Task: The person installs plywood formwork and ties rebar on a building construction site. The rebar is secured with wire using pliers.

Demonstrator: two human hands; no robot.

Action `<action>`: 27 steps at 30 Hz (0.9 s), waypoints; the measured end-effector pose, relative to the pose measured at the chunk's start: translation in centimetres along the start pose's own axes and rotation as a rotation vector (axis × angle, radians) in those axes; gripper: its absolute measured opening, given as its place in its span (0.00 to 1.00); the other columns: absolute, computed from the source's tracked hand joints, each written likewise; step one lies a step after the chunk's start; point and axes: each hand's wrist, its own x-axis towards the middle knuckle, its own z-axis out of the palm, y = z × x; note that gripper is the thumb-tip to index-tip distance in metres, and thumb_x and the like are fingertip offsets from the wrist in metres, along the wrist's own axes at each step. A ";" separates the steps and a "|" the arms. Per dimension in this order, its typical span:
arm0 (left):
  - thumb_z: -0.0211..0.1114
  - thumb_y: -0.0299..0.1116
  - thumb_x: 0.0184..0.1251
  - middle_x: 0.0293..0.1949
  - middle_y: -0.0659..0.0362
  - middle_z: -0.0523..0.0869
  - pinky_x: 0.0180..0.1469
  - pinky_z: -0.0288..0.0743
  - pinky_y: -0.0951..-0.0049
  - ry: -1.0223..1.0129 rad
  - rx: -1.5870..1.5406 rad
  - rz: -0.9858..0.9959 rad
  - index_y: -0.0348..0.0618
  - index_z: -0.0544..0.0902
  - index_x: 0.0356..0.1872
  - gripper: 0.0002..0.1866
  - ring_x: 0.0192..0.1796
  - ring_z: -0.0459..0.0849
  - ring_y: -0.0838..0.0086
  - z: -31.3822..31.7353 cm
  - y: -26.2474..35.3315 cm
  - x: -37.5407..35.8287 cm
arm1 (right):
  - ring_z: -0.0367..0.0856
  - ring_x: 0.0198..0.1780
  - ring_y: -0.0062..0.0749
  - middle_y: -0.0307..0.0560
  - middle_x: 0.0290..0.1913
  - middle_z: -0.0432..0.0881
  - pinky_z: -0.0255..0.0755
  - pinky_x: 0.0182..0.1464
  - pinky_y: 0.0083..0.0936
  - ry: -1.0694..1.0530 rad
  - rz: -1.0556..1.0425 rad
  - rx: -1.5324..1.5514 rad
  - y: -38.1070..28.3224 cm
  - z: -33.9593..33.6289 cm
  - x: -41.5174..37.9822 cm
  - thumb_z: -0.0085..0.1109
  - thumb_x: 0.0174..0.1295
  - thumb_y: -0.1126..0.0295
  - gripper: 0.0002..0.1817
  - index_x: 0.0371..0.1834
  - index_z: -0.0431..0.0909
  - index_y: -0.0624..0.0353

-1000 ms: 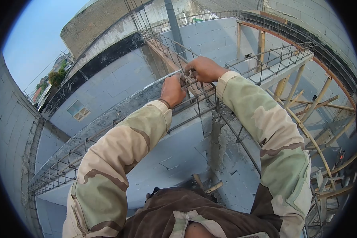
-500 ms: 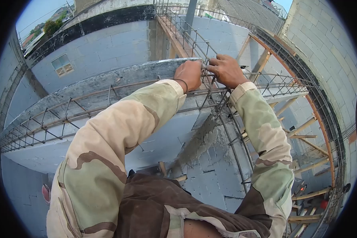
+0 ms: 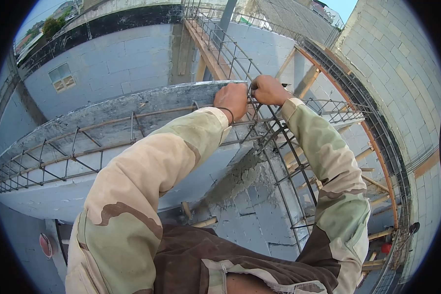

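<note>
My left hand (image 3: 232, 100) is closed in a fist at the end of a long grey formwork board (image 3: 147, 100); what lies inside its fingers is hidden. Close beside it, my right hand (image 3: 269, 91) is closed with thumb and fingers curled together, and I cannot make out what it holds. Both hands are over the joint where rebar cages meet. One rebar cage (image 3: 73, 142) runs left along the board. Another rebar cage (image 3: 235, 54) leads away beyond my hands, and bars (image 3: 291, 171) descend below my right forearm.
A grey block wall (image 3: 127, 59) stands behind the board. Rough mortar (image 3: 242, 179) covers the wall top below the joint. At right are a curved rebar beam (image 3: 394, 142), timber supports (image 3: 379, 183) and a tall block wall (image 3: 397, 63). There is a drop below on both sides.
The view has shifted slightly, so the surroundings sit further left. My right hand has lowered and turned a little, staying close to my left hand. Both hands remain closed.
</note>
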 end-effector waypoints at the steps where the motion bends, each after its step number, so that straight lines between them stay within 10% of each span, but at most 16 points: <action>1: 0.73 0.26 0.58 0.42 0.42 0.90 0.54 0.82 0.51 0.000 -0.002 0.002 0.40 0.86 0.46 0.13 0.50 0.89 0.46 0.1 -0.1 0.1 | 0.86 0.43 0.53 0.60 0.31 0.86 0.74 0.54 0.51 -0.152 0.084 0.169 0.4 -0.5 1.0 0.63 0.53 0.67 0.12 0.32 0.87 0.66; 4: 0.74 0.27 0.58 0.42 0.43 0.90 0.54 0.83 0.51 0.001 -0.016 0.001 0.41 0.87 0.45 0.13 0.50 0.89 0.46 0.4 -0.2 0.1 | 0.87 0.36 0.62 0.70 0.30 0.85 0.77 0.40 0.46 -0.284 0.151 0.350 0.8 -0.1 1.4 0.62 0.54 0.63 0.17 0.30 0.87 0.71; 14: 0.72 0.27 0.60 0.42 0.44 0.91 0.54 0.83 0.52 0.003 -0.018 0.009 0.43 0.87 0.48 0.14 0.50 0.90 0.47 0.3 -0.2 0.0 | 0.80 0.27 0.37 0.52 0.21 0.83 0.73 0.34 0.37 -0.316 0.532 0.693 -0.7 -1.4 1.1 0.64 0.54 0.72 0.09 0.31 0.87 0.69; 20: 0.69 0.27 0.61 0.42 0.44 0.91 0.53 0.84 0.53 -0.002 0.003 0.024 0.43 0.87 0.47 0.12 0.50 0.90 0.47 0.2 -0.3 -0.2 | 0.86 0.44 0.55 0.55 0.42 0.85 0.78 0.42 0.45 0.128 -0.227 0.182 -0.2 -0.9 -2.7 0.67 0.58 0.74 0.10 0.44 0.83 0.57; 27: 0.67 0.25 0.63 0.43 0.45 0.91 0.52 0.84 0.52 0.004 0.021 0.040 0.44 0.86 0.47 0.11 0.50 0.90 0.49 0.5 -0.4 0.1 | 0.82 0.49 0.46 0.46 0.48 0.82 0.82 0.47 0.37 0.330 -0.649 -0.124 1.1 -1.3 -4.4 0.65 0.52 0.75 0.12 0.42 0.82 0.58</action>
